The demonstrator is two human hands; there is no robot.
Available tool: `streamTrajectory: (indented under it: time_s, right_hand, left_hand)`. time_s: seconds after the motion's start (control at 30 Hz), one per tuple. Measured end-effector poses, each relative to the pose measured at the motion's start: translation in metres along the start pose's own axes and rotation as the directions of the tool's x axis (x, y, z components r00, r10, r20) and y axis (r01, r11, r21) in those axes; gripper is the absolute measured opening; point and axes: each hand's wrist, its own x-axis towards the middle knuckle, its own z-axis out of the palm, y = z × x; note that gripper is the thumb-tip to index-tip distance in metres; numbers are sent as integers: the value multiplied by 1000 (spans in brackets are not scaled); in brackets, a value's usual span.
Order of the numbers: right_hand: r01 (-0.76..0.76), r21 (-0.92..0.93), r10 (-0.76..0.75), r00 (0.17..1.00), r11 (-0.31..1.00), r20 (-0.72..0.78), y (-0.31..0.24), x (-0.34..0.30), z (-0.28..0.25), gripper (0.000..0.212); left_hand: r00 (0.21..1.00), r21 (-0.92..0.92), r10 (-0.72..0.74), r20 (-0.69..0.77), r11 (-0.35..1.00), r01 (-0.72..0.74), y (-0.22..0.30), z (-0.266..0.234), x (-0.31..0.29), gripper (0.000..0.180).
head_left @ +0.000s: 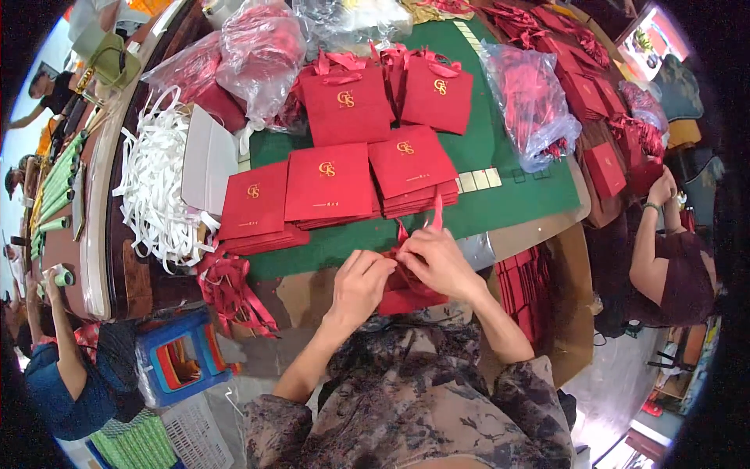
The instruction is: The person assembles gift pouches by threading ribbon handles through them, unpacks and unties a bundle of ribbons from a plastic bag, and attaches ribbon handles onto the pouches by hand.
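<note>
Close to my body, a red gift bag [410, 298] lies at the table's near edge, partly covered by my hands. My left hand [359, 283] is closed in a pinch at the bag's upper edge, its fingertips almost meeting those of the other hand. My right hand [439, 259] pinches a red ribbon [437, 211], whose loose end sticks up above the fingers. Exactly where the ribbon meets the bag is hidden. Just beyond are stacks of flat red bags, at left [254, 202], middle [328, 184] and right [414, 162].
Finished-looking bags with ribbon handles [348, 102] stand farther back on the green mat [516, 199]. White ribbons [160, 187] spill from a box at left; red ribbons [234, 293] hang over the near edge. A carton [574, 297] holds red bags at right. Co-workers sit on both sides.
</note>
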Motion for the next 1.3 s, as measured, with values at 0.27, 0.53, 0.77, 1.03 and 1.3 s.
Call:
streamTrajectory:
  time_s: [0.27,0.53,0.77,1.03,1.3]
  right_hand:
    - [-239,395,48,899,887,436,32,20,-4,20]
    - [-327,587,302,942,741,143,28,10,28,13]
    - [-408,613,363,909,677,204,34,13,19,17]
    - [-335,423,443,877,842,-188,50,0,-8,16]
    - [-460,-26,450,877,887,-166,34,-3,5,25]
  left_hand:
    - [997,-23,75,31,997,-74,5,3,2,18]
    - [997,-59,-66,50,996,69,-2,2,9,16]
    - [942,-104,-334,-36,939,329,3,16,22,20]
    - [925,-120,-379,14,918,378,-9,31,23,15]
    - [937,-83,-349,-6,934,348,-6,34,29,14]
